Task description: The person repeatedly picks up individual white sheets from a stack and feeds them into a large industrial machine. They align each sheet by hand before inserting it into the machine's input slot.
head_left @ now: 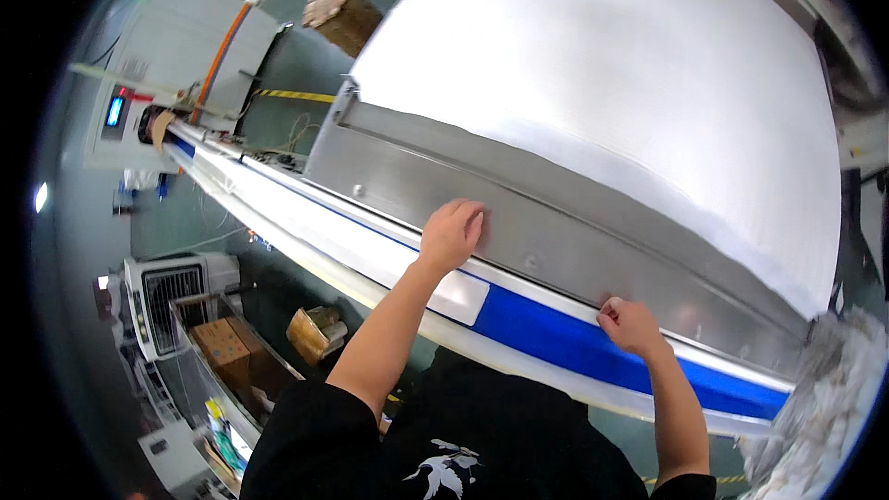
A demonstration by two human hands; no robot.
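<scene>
My left hand point(452, 235) rests at the near edge of a grey metal plate point(435, 187), its fingers curled in. Whatever may be inside those fingers is hidden. Farther right, my right hand point(632, 326) is closed in a pinch over the seam between the plate and the blue belt point(565, 329). Anything between its thumb and fingers is too small to make out. A white panel or sheet point(315, 233) lies along the belt, its rounded end point(468, 302) just below my left wrist. Beyond the plate spreads wide white material point(602, 56) with an uneven near edge.
A pale rail point(556, 380) runs between my body and the belt. Bundled whitish material point(824, 398) hangs at the right end. Leftward stand a control cabinet point(139, 65), an air cooler point(176, 301) and a cart with a cardboard box point(222, 352). A brown block point(343, 17) stands beyond the plate.
</scene>
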